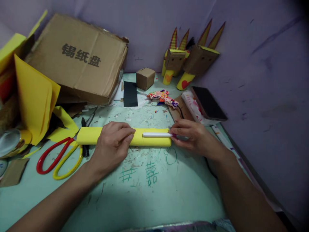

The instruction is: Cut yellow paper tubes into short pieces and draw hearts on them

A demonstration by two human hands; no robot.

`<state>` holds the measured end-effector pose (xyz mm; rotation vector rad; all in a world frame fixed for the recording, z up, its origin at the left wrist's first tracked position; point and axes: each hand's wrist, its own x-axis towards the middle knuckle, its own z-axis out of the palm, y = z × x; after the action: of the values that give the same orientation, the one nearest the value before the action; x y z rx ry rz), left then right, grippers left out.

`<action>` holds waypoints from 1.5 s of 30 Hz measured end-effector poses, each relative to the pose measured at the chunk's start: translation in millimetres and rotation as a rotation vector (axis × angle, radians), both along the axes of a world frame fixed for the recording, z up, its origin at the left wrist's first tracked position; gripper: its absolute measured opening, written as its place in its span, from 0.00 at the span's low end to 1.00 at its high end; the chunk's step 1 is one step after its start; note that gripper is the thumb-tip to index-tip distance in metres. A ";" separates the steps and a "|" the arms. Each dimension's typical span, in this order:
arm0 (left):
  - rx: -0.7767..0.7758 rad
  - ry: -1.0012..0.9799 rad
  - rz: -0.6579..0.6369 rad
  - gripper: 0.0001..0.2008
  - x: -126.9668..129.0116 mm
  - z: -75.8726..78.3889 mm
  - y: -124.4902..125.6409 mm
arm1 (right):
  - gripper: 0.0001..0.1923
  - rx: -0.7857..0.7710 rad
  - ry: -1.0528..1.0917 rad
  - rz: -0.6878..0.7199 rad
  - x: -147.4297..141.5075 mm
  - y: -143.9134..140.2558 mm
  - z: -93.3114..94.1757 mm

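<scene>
A long piece of yellow folded paper (149, 142) lies sideways across the table. My left hand (113, 141) rests over its middle, fingers curled and pressed down on it. A slim white pen (156, 135) lies along the right part of the paper. My right hand (193, 135) pinches the pen's right end between thumb and fingers, close to the paper's right edge. Scissors (60, 158) with one red and one yellow handle sit by the paper's left end; their blades are partly hidden. A black pen (85, 151) passes under the paper.
A large cardboard box (79, 61) leans at the back left, beside yellow paper sheets (35, 100). Behind the hands are a small cardboard block (145, 79), a black card (130, 94), a patterned glue gun (164, 97), paper giraffe-like figures (200, 61) and a phone (209, 102).
</scene>
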<state>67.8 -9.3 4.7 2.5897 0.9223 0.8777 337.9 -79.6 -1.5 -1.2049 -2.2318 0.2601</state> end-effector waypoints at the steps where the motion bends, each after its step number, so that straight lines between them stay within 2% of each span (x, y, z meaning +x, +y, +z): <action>1: 0.003 -0.009 -0.005 0.08 1.4 0.3 -0.4 | 0.06 -0.004 0.004 0.001 -0.1 -0.1 0.4; 10: 0.012 -0.018 -0.118 0.08 19.9 -2.4 -2.2 | 0.06 -0.034 0.019 -0.008 -1.1 -1.4 2.0; 19: -0.004 -0.069 -0.075 0.07 27.2 -6.6 -1.8 | 0.08 -0.101 0.070 -0.046 -0.2 -4.2 1.8; 37: -0.044 -0.080 -0.072 0.08 26.3 -5.3 -1.6 | 0.08 -0.072 0.088 -0.048 -2.2 -5.3 -0.4; 45: -0.223 -0.120 0.026 0.11 21.0 5.3 1.0 | 0.09 -0.046 0.070 -0.036 -2.5 -5.1 -1.1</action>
<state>88.8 -8.3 10.0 2.3165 0.9630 0.8728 335.4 -84.7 -2.5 -1.2402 -2.1530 0.3354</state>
